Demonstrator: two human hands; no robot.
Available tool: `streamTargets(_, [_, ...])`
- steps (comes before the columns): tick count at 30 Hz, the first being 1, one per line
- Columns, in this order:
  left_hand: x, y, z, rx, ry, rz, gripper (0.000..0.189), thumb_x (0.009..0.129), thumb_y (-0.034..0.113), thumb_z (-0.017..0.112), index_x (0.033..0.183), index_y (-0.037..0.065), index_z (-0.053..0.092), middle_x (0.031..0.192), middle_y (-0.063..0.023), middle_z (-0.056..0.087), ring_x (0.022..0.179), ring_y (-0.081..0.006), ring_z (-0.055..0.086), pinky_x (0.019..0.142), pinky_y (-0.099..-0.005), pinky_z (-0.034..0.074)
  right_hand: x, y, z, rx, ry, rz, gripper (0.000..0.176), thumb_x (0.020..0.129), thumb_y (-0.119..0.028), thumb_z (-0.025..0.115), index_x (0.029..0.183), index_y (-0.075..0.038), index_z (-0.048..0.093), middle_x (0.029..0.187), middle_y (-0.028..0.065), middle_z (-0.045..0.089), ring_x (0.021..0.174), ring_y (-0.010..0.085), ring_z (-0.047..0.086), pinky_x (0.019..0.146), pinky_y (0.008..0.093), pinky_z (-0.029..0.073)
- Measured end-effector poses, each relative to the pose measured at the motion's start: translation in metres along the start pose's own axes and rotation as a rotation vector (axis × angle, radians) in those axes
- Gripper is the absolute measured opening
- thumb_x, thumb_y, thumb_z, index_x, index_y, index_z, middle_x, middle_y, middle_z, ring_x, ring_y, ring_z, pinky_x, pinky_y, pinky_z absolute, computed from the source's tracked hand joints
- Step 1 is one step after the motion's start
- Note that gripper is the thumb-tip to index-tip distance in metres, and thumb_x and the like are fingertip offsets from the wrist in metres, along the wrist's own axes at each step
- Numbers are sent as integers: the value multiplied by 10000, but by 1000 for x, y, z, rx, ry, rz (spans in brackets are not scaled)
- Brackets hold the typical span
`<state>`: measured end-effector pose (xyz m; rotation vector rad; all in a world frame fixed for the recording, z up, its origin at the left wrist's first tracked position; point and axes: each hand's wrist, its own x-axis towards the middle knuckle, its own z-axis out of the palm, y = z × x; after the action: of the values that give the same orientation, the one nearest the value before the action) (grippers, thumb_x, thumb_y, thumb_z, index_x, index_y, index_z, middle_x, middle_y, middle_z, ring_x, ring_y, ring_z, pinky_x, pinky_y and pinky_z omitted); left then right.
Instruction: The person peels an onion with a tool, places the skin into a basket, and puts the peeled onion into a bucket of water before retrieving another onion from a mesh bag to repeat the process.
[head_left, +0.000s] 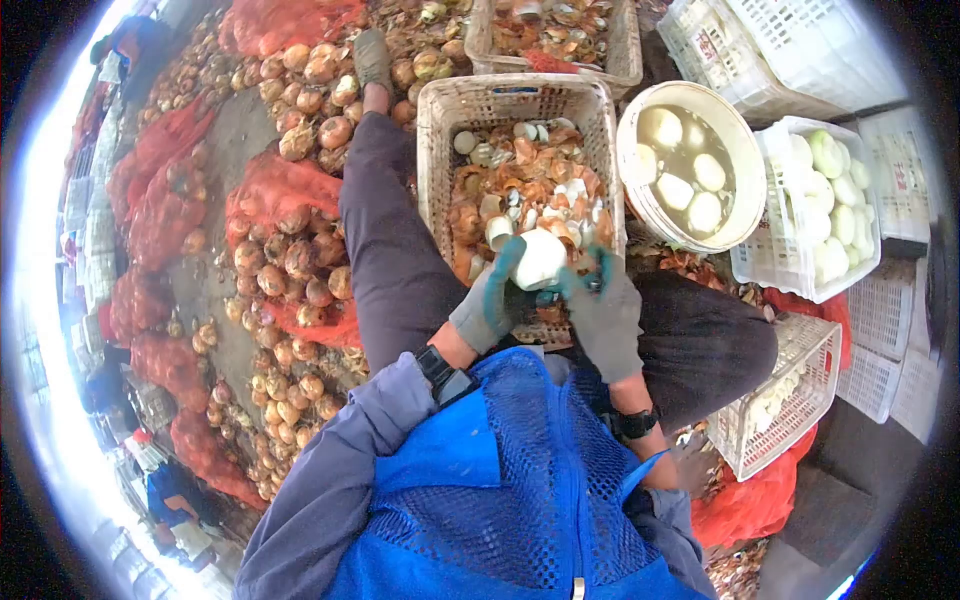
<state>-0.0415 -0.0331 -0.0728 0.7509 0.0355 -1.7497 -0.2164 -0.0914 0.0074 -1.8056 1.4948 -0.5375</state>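
A peeled white onion [541,260] is held over the near end of a crate [432,150] full of onion skins [535,175]. My left hand [492,295], in a grey and teal glove, has its fingers wrapped round the onion's left side. On the right side my right hand [605,312], gloved alike, is bent close to the onion. Its fingertips curl beside a dark object under the onion, which I cannot make out. To the right of the crate, a white bucket [752,190] holds peeled onions in cloudy water.
A white crate [805,270] of peeled onions stands right of the bucket, with another crate [745,450] below it. Unpeeled onions [300,260] and red mesh bags [160,210] lie on the left. A second crate of skins [628,50] stands beyond the first.
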Motion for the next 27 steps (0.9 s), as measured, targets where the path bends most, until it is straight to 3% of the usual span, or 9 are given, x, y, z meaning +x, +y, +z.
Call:
streamTargets(3, [0, -4, 13, 71, 44, 7, 649, 1068, 561, 651, 1515, 99, 566, 1399, -140, 704, 1225, -300, 718, 1000, -461, 622, 0, 6, 12, -98, -44, -118, 563, 971, -390, 779, 1357, -14, 618, 1116, 249, 749, 1036, 470, 729, 915, 538, 561])
streamTargets(6, [-4, 6, 14, 19, 11, -14, 654, 1064, 586, 638, 1486, 90, 590, 1345, -131, 732, 1194, -296, 726, 941, -428, 619, 1, 26, 20, 71, -80, -76, 497, 1006, -355, 741, 1351, -17, 624, 1111, 245, 752, 1065, 454, 734, 916, 532, 564])
streamTargets(9, [-4, 6, 10, -66, -47, 10, 648, 1058, 611, 629, 1460, 103, 612, 1312, -121, 746, 1153, -294, 735, 891, -421, 617, 5, 42, 23, 71, -131, -11, 379, 1026, -293, 710, 1275, -10, 675, 1087, 235, 758, 1040, 426, 743, 915, 513, 563])
streamTargets(13, [1, 4, 15, 11, 36, 67, 658, 1049, 631, 629, 1457, 115, 612, 1316, -116, 745, 1137, -301, 739, 877, -441, 621, 10, 37, 23, 518, -138, 340, 275, 1031, -236, 683, 1170, -3, 730, 1025, 208, 761, 940, 361, 733, 873, 483, 560])
streamTargets(17, [-2, 6, 11, -18, 8, 31, 692, 1043, 650, 622, 1475, 110, 597, 1325, -127, 741, 1154, -314, 733, 883, -462, 622, 8, 40, 23, 460, -112, 350, 265, 1026, -214, 683, 1154, 10, 741, 978, 178, 764, 886, 293, 722, 840, 444, 563])
streamTargets(19, [1, 5, 7, -69, 30, 20, 701, 1046, 657, 605, 1489, 113, 587, 1335, -139, 735, 1155, -339, 729, 876, -476, 624, 10, 30, 15, 536, -143, 431, 288, 1017, -229, 696, 1154, 21, 739, 959, 170, 768, 877, 306, 723, 834, 448, 565])
streamTargets(21, [1, 9, 0, -75, -47, -14, 697, 1049, 653, 598, 1501, 122, 579, 1352, -143, 728, 1156, -357, 727, 895, -477, 625, 9, 55, 33, 527, -86, 366, 320, 1012, -254, 699, 1176, 20, 729, 986, 185, 779, 902, 359, 736, 844, 490, 562])
streamTargets(23, [0, 11, 8, -55, 4, 22, 695, 1057, 633, 599, 1514, 110, 566, 1362, -147, 724, 1168, -355, 724, 918, -481, 624, 11, 68, 40, 403, -101, 412, 394, 1013, -276, 702, 1275, 17, 692, 1072, 230, 771, 979, 412, 738, 881, 508, 566])
streamTargets(27, [-4, 11, 10, -37, -2, 92, 594, 1091, 533, 613, 1501, 106, 566, 1355, -124, 719, 1183, -321, 709, 987, -492, 609, 6, 42, 20, 200, -133, 203, 481, 1011, -295, 700, 1379, 9, 638, 1181, 271, 740, 1050, 474, 719, 923, 531, 567])
